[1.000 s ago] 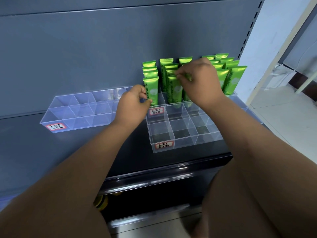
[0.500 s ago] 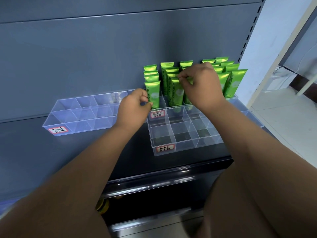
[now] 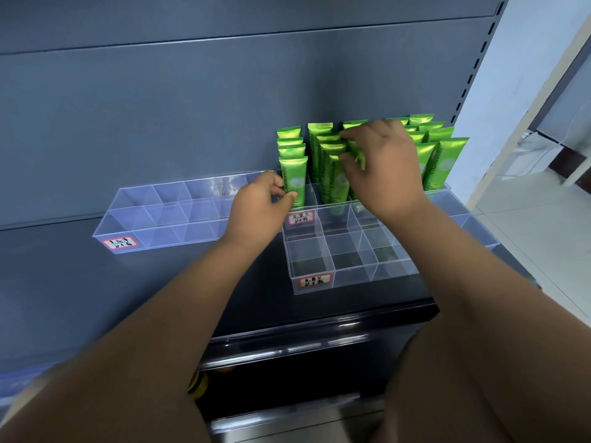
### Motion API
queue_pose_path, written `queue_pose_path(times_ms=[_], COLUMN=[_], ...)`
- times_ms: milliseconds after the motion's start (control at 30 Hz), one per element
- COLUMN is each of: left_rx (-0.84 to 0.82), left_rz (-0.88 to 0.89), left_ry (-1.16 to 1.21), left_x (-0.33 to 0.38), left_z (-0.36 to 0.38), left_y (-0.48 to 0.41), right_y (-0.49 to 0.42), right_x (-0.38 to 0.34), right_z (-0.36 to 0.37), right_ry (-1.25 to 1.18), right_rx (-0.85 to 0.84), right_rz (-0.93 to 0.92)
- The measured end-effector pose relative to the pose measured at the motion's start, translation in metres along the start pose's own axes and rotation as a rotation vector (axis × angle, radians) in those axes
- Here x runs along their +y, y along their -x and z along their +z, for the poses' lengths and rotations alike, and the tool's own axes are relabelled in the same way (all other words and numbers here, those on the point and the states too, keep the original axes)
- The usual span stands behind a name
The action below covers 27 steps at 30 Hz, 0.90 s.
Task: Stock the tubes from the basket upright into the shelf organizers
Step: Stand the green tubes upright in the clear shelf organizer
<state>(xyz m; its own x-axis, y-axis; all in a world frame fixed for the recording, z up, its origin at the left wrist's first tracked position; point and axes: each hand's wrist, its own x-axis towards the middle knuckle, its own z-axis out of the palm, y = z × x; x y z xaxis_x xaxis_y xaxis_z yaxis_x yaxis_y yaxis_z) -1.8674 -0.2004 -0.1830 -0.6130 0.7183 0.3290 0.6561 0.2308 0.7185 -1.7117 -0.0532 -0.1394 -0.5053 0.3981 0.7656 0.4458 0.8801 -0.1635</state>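
Barely any change. The left hand [image 3: 256,206] still pinches the front-left tube [image 3: 294,177], the right hand [image 3: 383,167] a mid-row tube [image 3: 351,148] (seating them, likely). Meanwhile the front organizer [image 3: 319,282] stands empty.

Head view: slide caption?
Left hand grips the front tube; right hand pinches a middle tube in the clear organizer.

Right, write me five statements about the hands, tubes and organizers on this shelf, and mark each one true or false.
1. The green tubes stand upright. True.
2. The left hand holds nothing. False: it pinches the front-left tube.
3. The right hand pinches the middle tubes. True.
4. The left organizer holds tubes. False: none show in it.
5. The near organizer is full of tubes. False: no tubes stand in it.
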Motion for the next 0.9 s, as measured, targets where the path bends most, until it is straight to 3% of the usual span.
queue_pose_path(times_ms=[133,267,533,733,900], left_rx=[0.079,0.126,0.268,0.503,0.636], left_rz=[-0.003,0.016,-0.016,-0.198,-0.567], left_ry=[-0.063,-0.279,-0.630,-0.850,-0.918], left_x=[0.011,0.023,0.016,-0.013,-0.056], left_z=[-0.010,-0.030,-0.114,-0.214,-0.290], left_y=[0.013,0.033,0.075,0.181,0.311], right_y=[0.004,0.017,0.028,0.046,0.102], right_x=[-0.011,-0.045,-0.148,-0.276,-0.418], right_z=[-0.005,-0.011,-0.038,-0.047,-0.036], right_ry=[0.027,-0.035,-0.330,-0.557,-0.731], right_rx=[0.013,-0.026,-0.294,-0.333,-0.428], right_rz=[-0.063,-0.088,0.025,-0.123,-0.299])
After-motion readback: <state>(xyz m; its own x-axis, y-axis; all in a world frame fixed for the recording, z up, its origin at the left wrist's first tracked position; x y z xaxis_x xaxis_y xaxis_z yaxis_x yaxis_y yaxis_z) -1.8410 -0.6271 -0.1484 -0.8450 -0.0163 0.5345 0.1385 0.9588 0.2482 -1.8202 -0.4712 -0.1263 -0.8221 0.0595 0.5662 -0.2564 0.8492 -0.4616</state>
